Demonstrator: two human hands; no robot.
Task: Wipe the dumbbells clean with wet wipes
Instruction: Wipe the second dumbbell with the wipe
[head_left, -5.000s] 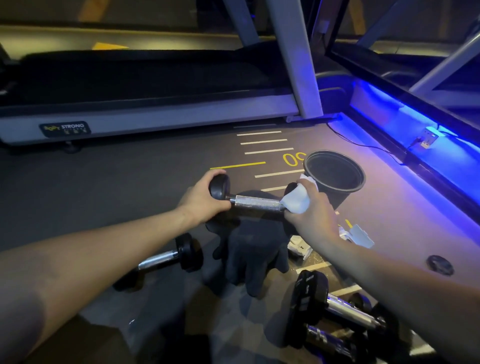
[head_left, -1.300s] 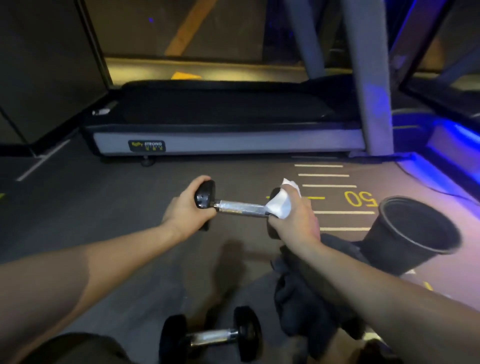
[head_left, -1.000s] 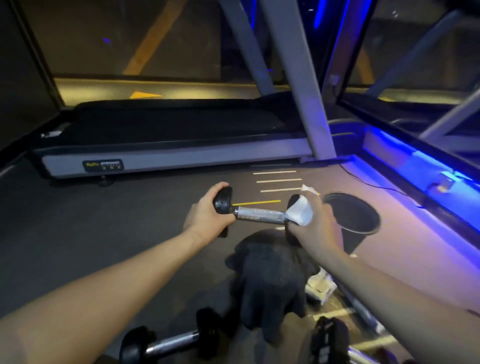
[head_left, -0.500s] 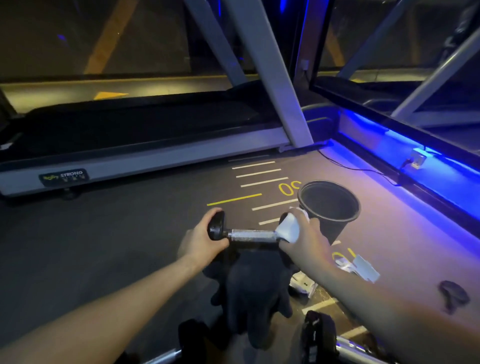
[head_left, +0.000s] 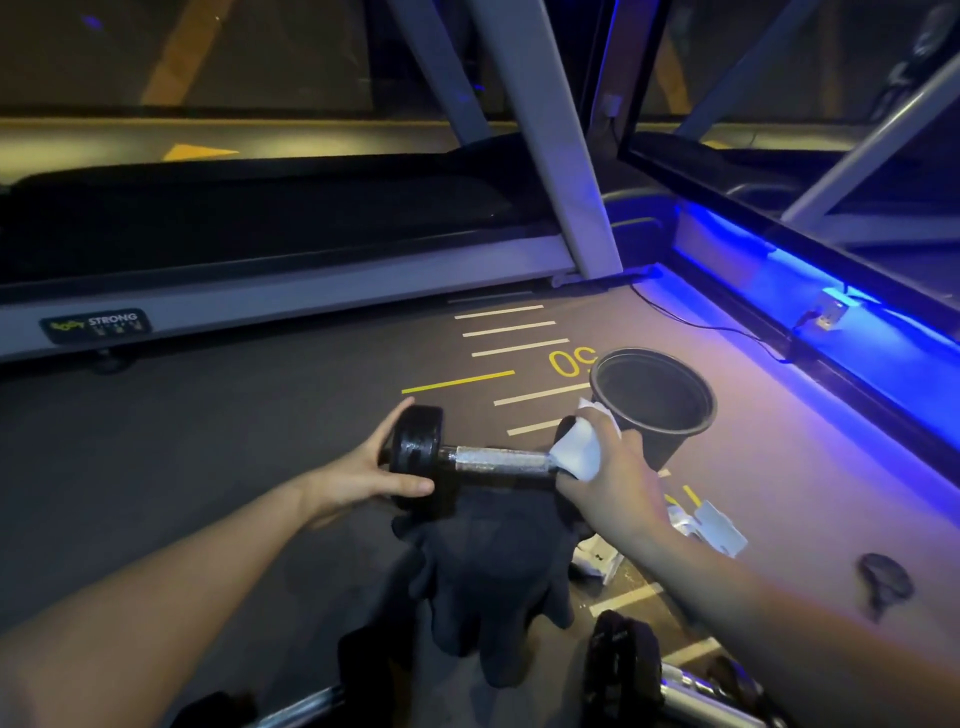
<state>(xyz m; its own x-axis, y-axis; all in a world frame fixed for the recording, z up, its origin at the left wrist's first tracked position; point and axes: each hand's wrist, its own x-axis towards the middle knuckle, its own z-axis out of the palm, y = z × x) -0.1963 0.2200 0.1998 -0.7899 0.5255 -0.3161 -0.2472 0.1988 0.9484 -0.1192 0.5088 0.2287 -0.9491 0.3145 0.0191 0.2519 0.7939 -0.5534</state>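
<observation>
From the head view, the dumbbell (head_left: 470, 460) hangs level above a dark cloth (head_left: 488, 566); the left hand (head_left: 363, 470) cups its left end with fingers spread, and the right hand (head_left: 605, 486) pinches a wet wipe (head_left: 576, 454) around the handle's far end. That loose cupping looks risky: a damp handle could slip and drop toward the black bucket (head_left: 652, 402).

A black bucket (head_left: 655, 400) is seen on the marked floor (head_left: 208, 441), a dark cloth (head_left: 493, 571) nearby, a treadmill (head_left: 260, 249) behind
</observation>
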